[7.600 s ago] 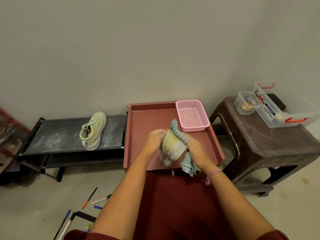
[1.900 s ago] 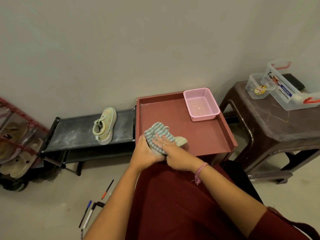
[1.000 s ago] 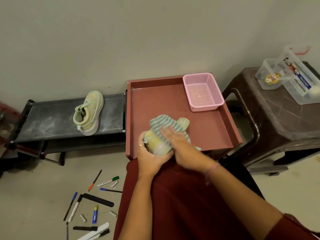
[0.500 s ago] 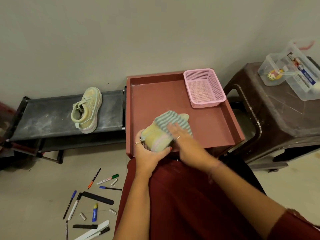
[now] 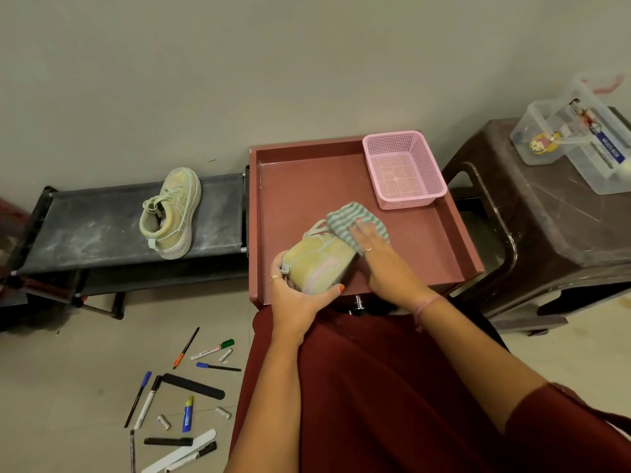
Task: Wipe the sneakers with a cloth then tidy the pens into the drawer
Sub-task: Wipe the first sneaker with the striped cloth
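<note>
Pale plaster wall and beige floor frame our workplace, with a shallow red-brown square tray [image 5: 454, 233] in front of our knees. Our left hand [image 5: 296, 297] curls round the heel of a pale yellow-green canvas sneaker [image 5: 316, 262] lying on its side in the tray, thumb under the sole edge and fingers [image 5: 278, 268] wrapped over the back. Beyond those fingers, our right hand [image 5: 375, 254] lies with straight fingers [image 5: 363, 230] pressing a grey-and-white striped cloth [image 5: 345, 220] against the laces and toe end. A pink mesh plastic basket [image 5: 404, 169] sits farther off past the right fingertips, in the tray's far corner. Well to the left of the left fingers, the matching second sneaker [image 5: 172, 213] stands on a dusty black low shoe rack [image 5: 85, 230]. Near our left elbow, scattered pens and markers [image 5: 184, 387] lie on the floor.

We judge that wiping of the first sneaker is in hand. Next we would turn it to reach the unwiped side, then swap it for the one on the rack; the pens wait untouched, and no drawer is visible to us.
</note>
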